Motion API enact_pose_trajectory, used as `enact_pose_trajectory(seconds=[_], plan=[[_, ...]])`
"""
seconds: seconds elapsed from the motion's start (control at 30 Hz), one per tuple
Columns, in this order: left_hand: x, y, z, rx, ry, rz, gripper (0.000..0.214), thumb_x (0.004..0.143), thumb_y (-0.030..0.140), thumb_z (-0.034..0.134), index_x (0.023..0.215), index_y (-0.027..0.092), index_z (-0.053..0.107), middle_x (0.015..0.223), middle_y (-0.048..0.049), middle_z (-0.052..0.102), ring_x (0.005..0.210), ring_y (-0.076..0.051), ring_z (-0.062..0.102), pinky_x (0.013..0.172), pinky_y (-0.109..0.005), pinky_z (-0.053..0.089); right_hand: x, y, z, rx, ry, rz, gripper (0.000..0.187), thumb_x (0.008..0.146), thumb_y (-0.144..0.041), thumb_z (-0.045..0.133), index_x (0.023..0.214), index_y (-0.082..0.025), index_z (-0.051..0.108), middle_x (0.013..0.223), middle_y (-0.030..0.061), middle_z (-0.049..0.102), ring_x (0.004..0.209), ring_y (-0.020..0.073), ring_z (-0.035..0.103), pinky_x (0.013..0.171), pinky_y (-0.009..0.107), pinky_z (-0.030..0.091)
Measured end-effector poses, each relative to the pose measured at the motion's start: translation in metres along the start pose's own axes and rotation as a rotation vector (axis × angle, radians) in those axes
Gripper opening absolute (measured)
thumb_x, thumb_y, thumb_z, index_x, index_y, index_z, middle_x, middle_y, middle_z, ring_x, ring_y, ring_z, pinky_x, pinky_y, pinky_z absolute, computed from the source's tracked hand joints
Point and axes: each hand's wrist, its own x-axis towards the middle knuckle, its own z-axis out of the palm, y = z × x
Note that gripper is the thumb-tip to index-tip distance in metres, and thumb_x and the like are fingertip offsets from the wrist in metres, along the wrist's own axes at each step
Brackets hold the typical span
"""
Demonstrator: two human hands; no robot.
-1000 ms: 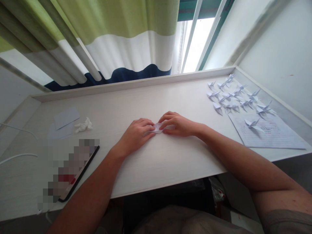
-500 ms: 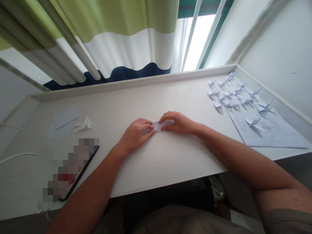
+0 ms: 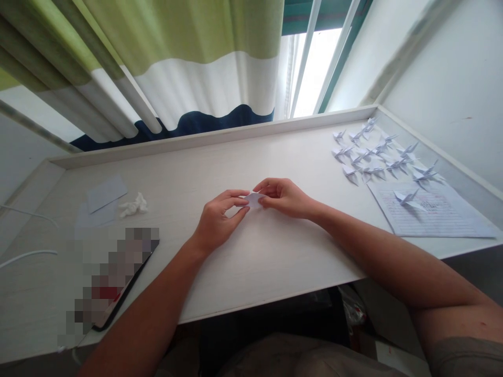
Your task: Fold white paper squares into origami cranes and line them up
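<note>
A small piece of folded white paper (image 3: 254, 200) is pinched between my two hands over the middle of the white desk (image 3: 188, 173). My left hand (image 3: 220, 215) grips its left end between thumb and fingers. From the right, my right hand (image 3: 283, 198) has thumb and fingertips closed on the other end. The fingers partly cover the paper, so its full shape is hidden. Several folded paper cranes (image 3: 367, 155) stand at the back right, and a single crane (image 3: 408, 199) sits on a lined, written sheet (image 3: 440, 222).
Left of my hands lie flat white paper sheets (image 3: 107, 193) and a crumpled white tissue (image 3: 133, 205). A dark-edged device with a blurred screen (image 3: 118, 288) lies near the front left. White cables (image 3: 31, 253) cross the left side. A raised rim (image 3: 220, 134) borders the desk's back.
The paper between my fingers has turned and now shows a flat pointed face. My left fingers have spread a little wider around it. The view has shifted slightly.
</note>
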Motion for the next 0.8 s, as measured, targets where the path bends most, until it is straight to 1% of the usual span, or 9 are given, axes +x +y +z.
enact_pose_trajectory(seconds=[0.07, 0.13, 0.2, 0.27, 0.33, 0.4, 0.5, 0.67, 0.8], plan=[[-0.001, 0.003, 0.002, -0.069, -0.022, -0.053, 0.004, 0.091, 0.026, 0.075, 0.089, 0.023, 0.077, 0.119, -0.0094, 0.08, 0.109, -0.025, 0.077, 0.101, -0.045, 0.063, -0.001, 0.0, 0.003, -0.003, 0.012, -0.016, 0.02, 0.082, -0.026, 0.075, 0.1, -0.017, 0.073, 0.094, 0.0064, 0.081, 0.087, 0.0195, 0.075, 0.079, 0.034, 0.058], [-0.002, 0.003, 0.006, -0.174, -0.021, -0.126, 0.011, 0.089, 0.029, 0.077, 0.083, 0.022, 0.071, 0.117, -0.0103, 0.079, 0.11, -0.025, 0.076, 0.1, -0.044, 0.063, -0.001, -0.001, 0.005, -0.053, 0.052, -0.052, 0.016, 0.082, -0.025, 0.074, 0.096, -0.017, 0.076, 0.094, 0.0059, 0.082, 0.088, 0.0201, 0.075, 0.08, 0.035, 0.059], [-0.002, 0.002, 0.009, -0.286, 0.011, -0.202, 0.019, 0.087, 0.03, 0.079, 0.081, 0.021, 0.062, 0.113, -0.0094, 0.079, 0.106, -0.024, 0.077, 0.097, -0.042, 0.063, -0.003, -0.003, 0.007, -0.128, 0.104, -0.091, 0.013, 0.083, -0.024, 0.073, 0.094, -0.018, 0.077, 0.092, 0.0047, 0.082, 0.086, 0.0197, 0.075, 0.08, 0.035, 0.058], [-0.002, 0.001, 0.013, -0.344, 0.036, -0.261, 0.021, 0.086, 0.029, 0.081, 0.089, 0.022, 0.061, 0.108, -0.0072, 0.079, 0.099, -0.022, 0.078, 0.092, -0.039, 0.064, -0.004, -0.005, 0.009, -0.205, 0.149, -0.128, 0.01, 0.084, -0.024, 0.073, 0.091, -0.018, 0.077, 0.089, 0.0038, 0.081, 0.083, 0.019, 0.073, 0.08, 0.035, 0.058], [-0.002, 0.001, 0.015, -0.313, 0.033, -0.28, 0.019, 0.086, 0.028, 0.08, 0.099, 0.022, 0.067, 0.104, -0.0055, 0.08, 0.094, -0.021, 0.077, 0.09, -0.038, 0.064, -0.006, -0.006, 0.011, -0.278, 0.188, -0.163, 0.006, 0.085, -0.024, 0.075, 0.087, -0.019, 0.075, 0.086, 0.0028, 0.079, 0.081, 0.0185, 0.072, 0.08, 0.036, 0.058], [-0.002, 0.001, 0.015, -0.237, 0.019, -0.257, 0.017, 0.089, 0.028, 0.077, 0.105, 0.023, 0.074, 0.102, -0.0048, 0.08, 0.095, -0.021, 0.076, 0.092, -0.038, 0.064, -0.007, -0.006, 0.013, -0.353, 0.212, -0.208, 0.003, 0.086, -0.023, 0.075, 0.086, -0.02, 0.073, 0.086, 0.0025, 0.078, 0.081, 0.0184, 0.071, 0.08, 0.035, 0.058], [-0.003, 0.004, 0.015, -0.17, 0.036, -0.197, 0.014, 0.093, 0.027, 0.073, 0.105, 0.024, 0.079, 0.104, -0.0043, 0.081, 0.099, -0.021, 0.075, 0.094, -0.038, 0.063, -0.01, -0.007, 0.015, -0.483, 0.233, -0.317, 0.005, 0.089, -0.02, 0.071, 0.085, -0.022, 0.069, 0.088, 0.0029, 0.076, 0.08, 0.0178, 0.069, 0.077, 0.034, 0.056], [-0.005, 0.006, 0.015, -0.108, 0.086, -0.098, 0.016, 0.095, 0.023, 0.07, 0.107, 0.025, 0.08, 0.109, -0.0046, 0.081, 0.102, -0.021, 0.075, 0.092, -0.037, 0.063, -0.015, -0.008, 0.015, -0.685, 0.234, -0.472, 0.009, 0.096, -0.021, 0.064, 0.087, -0.023, 0.064, 0.09, 0.0044, 0.073, 0.08, 0.0175, 0.066, 0.073, 0.032, 0.052], [-0.006, 0.006, 0.016, -0.078, 0.098, -0.033, 0.019, 0.096, 0.02, 0.068, 0.111, 0.026, 0.079, 0.11, -0.0043, 0.08, 0.102, -0.02, 0.074, 0.09, -0.035, 0.062, -0.016, -0.008, 0.015, -0.755, 0.222, -0.578, 0.009, 0.1, -0.022, 0.061, 0.092, -0.023, 0.064, 0.093, 0.0058, 0.073, 0.082, 0.0178, 0.067, 0.073, 0.032, 0.053]])
